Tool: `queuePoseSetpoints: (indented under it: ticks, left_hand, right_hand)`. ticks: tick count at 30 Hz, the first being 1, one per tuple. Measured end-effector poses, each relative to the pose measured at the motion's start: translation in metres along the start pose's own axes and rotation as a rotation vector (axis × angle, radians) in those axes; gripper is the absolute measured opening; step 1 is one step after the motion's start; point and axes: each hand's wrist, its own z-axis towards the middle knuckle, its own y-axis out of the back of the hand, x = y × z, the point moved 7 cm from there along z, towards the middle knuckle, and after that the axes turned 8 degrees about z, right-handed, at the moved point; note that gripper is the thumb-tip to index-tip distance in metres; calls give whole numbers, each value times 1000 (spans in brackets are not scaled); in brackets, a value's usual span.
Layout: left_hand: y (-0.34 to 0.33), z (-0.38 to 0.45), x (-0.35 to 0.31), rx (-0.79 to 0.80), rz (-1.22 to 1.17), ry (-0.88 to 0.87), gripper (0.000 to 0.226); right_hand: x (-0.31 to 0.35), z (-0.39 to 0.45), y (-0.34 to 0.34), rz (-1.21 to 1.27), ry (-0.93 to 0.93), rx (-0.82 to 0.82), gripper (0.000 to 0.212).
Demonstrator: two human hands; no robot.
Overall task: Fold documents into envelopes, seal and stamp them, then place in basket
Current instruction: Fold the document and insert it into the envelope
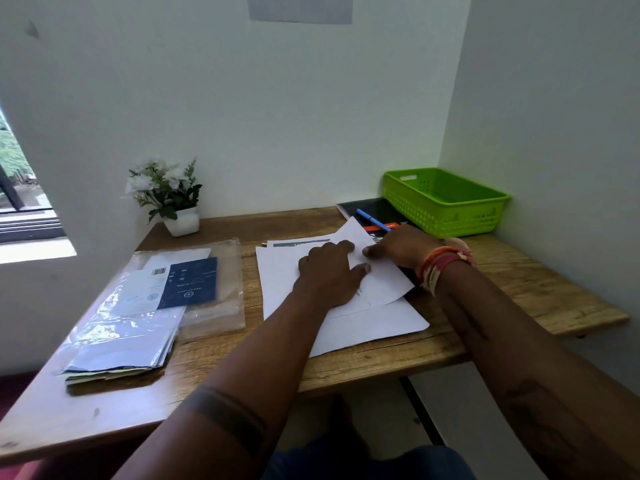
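From my remote seat I see first the wooden table (381, 358), which fills the corner between two pale walls. On its left part lies a clear plastic sleeve (214, 271) with a pile of envelopes (131, 327) on top of it; a dark blue booklet (192, 284) rests on this pile. In the middle of the table lies the stack of white documents (363, 327), a little turned against the table edge. One sheet (381, 275) on top of the stack is folded over, and its far corner points toward the back wall.

The green basket (446, 202) stands in the far right corner, against the right wall, well apart from the envelopes. Just beside it, on its left, a black notebook (370, 207) lies flat, and the basket seems to sit partly on it. A blue pen (372, 220) lies across the notebook.

At the back left of the table stands a small white pot with white flowers (166, 192). A printed paper (301, 8) hangs on the wall above.

My left hand (329, 271) lies flat on the folded sheet, fingers straight, pressing it down. My right hand (398, 245) touches the far right edge of the same sheet; its fingers are bent toward the paper, but I cannot tell if they pinch it or only push. This wrist carries red and orange threads (443, 261).
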Motion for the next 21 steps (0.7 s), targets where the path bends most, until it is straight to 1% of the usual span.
queuePoseSetpoints:
  ticks: [1,2,4,5,7,8,9,10,12,14,16,18,20,21]
  left_hand:
    - [1,1,3,-23,-53,12,55]
    - [2,1,6,-47,-107,24,48]
    - [5,0,10,-95,-223,41,41]
    - [8,-1,12,-118,-287,57,39]
    - [15,-4,15,-145,-434,115,38]
    - [18,-6,17,-149,-515,149,40]
    - [20,-7,19,-155,-584,177,44]
    - [22,-9,21,-164,-628,192,49]
    - [24,-10,23,-184,-684,206,58]
    - [25,-11,26,-192,-732,240,61]
    - [26,-9,29,-207,-727,270,56]
    - [26,-9,33,-202,-708,299,48]
    - [24,-10,37,-181,-720,318,50]
    - [24,-10,38,-180,-728,316,50]
  right_hand:
    - [3,1,-2,44,48,39,40]
    - [6,1,-6,139,101,86,38]
    - [10,-3,-13,439,142,140,50]
    - [10,-5,-16,581,138,155,57]
    - [9,-11,-23,795,107,193,55]
    - [9,-11,-25,851,97,202,53]
    - [9,-11,-26,883,92,192,55]
    - [9,-11,-26,894,96,186,62]
    - [11,-12,-29,897,112,227,75]
    - [13,-13,-31,862,125,267,75]
    - [15,-14,-32,800,168,253,60]
    - [18,-12,-33,673,257,181,39]
    - [19,-8,-37,525,368,99,20]
    - [20,-6,-39,459,417,75,14]
